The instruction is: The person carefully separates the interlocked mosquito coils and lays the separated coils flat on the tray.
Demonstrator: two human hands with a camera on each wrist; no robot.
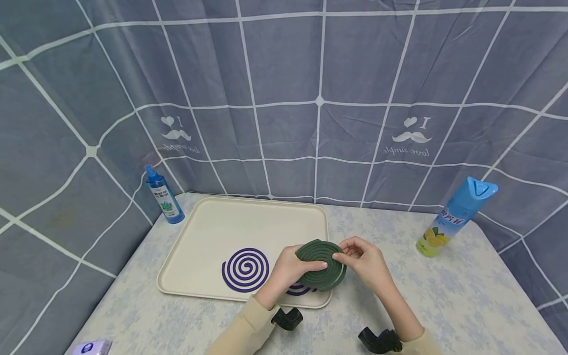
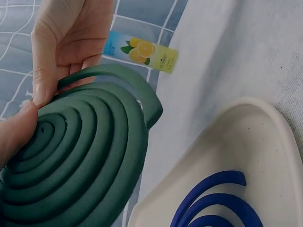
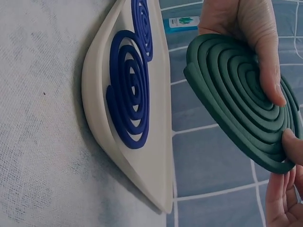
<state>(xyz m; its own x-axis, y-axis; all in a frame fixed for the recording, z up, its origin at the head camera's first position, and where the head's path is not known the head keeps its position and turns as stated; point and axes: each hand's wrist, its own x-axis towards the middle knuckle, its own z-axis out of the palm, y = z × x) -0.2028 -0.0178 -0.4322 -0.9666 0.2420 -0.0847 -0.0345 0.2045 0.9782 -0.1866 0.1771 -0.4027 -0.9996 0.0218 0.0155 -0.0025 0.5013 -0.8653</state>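
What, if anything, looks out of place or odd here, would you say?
The lettering on the curtain reads backwards, as if mirrored, which looks odd. In the left wrist view, an outer band of the green coil stands apart from the rest. I see no spill.

Blue bottle (image 1: 166, 198), purple packet (image 1: 92, 348) left; lemon-print can (image 1: 455, 217) right; gridded curtain (image 1: 284, 64) behind.

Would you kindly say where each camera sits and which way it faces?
Head: worn there, facing forward and down at tray, green coil; left hand, right hand, sleeves show.
Left wrist: worn there, facing right across green coil toward lemon can; left thumb, right hand show.
Right wrist: worn there, facing left across green coil toward blue bottle; both hands show.
Wrist views share tray and green coil.
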